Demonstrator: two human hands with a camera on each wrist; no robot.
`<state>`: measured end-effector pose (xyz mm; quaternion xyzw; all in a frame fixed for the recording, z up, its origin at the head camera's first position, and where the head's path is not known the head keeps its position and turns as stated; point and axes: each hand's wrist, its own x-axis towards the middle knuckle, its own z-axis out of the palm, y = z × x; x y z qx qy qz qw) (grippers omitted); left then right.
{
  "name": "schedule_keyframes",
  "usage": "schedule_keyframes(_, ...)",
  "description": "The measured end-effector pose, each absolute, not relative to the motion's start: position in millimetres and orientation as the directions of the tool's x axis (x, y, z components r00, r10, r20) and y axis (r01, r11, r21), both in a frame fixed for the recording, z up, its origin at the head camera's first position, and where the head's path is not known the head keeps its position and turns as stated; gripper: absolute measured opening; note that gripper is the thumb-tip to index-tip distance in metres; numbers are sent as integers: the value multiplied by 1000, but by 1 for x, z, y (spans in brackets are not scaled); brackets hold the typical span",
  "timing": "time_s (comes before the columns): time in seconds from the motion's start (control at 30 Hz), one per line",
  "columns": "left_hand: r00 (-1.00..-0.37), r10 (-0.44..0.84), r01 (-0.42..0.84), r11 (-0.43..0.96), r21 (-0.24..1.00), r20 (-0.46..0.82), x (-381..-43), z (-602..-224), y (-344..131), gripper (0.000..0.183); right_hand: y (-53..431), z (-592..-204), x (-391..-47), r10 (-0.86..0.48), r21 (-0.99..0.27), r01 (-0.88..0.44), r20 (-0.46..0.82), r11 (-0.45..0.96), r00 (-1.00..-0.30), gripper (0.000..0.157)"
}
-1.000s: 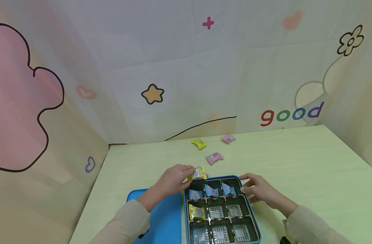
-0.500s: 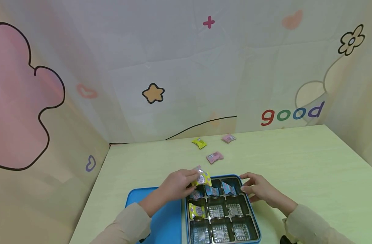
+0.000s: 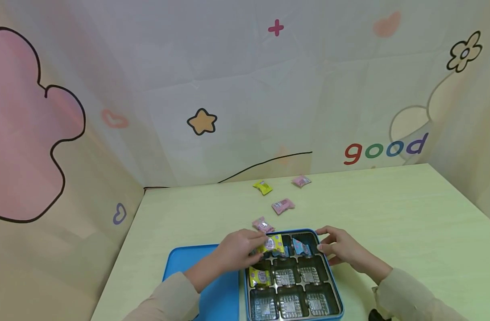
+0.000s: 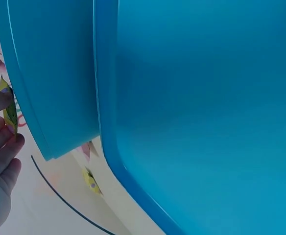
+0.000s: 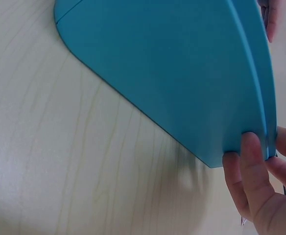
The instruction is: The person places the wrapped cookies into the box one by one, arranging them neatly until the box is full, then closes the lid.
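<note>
My left hand (image 3: 238, 250) pinches a yellow wrapped candy (image 3: 274, 244) between thumb and fingers, above the back row of a blue box (image 3: 338, 298) with a black divided tray. In the left wrist view the same yellow candy (image 4: 10, 110) shows edge-on. Blue wrapped candies (image 3: 301, 247) lie in the back row; the held candy and my fingers partly hide that row. Another yellow candy (image 3: 259, 277) sits in the middle row's left compartment. My right hand (image 3: 344, 249) grips the box's far right corner, fingers against the blue outer wall (image 5: 182, 88) and thumb at the rim.
A blue lid (image 3: 221, 294) lies left of the box, partly under my left forearm. Behind the box, pink candies (image 3: 283, 206) and a yellow candy (image 3: 263, 187) are scattered on the pale table (image 3: 389, 205). A printed cloth backdrop (image 3: 245, 89) stands behind the table.
My left hand has carried the yellow candy right and nearer, from the box's back left corner to over the back row. A pink candy behind the corner now shows fully. My right hand stays put.
</note>
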<state>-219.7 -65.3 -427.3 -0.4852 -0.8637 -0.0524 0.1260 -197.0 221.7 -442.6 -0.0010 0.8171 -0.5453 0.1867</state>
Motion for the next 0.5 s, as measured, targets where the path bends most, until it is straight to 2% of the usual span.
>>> schedule_keyframes(0.17, -496, 835, 858, 514, -13, 239, -214, -426, -63, 34, 221, -443, -197, -201, -892, 205, -305, 403, -931, 42)
schedule_keyframes(0.5, -446, 859, 883, 468, -32, 250, -205, -425, -60, 34, 221, -442, -196, -193, -890, 204, -303, 409, -933, 42)
